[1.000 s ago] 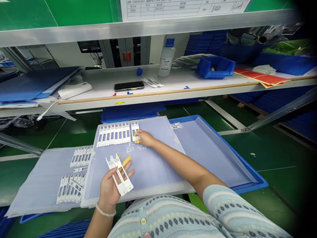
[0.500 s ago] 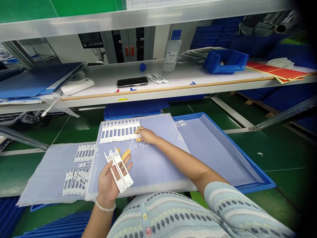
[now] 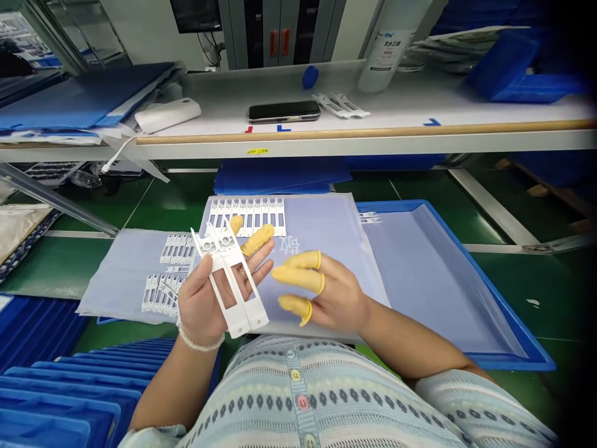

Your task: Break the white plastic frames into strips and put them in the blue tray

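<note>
My left hand (image 3: 200, 305) is grasping the white plastic frame (image 3: 245, 294) against its palm, thumb across it. My right hand (image 3: 333, 292) is open, above the sheet (image 3: 321, 218); earlier its fingers touched the row of parts (image 3: 245, 216), now they are apart.

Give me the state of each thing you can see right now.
Left hand: holding the white frames.
White frames: two side by side, tilted across the left palm.
Right hand: open, empty, raised above the sheet.
Finger cots: yellow, worn on both hands.
Parts row: lined up on the sheet.
Sheet: lying flat, partly over the tray.
Tray: blue, lying flat.
Phone: lying flat on the shelf.
</note>
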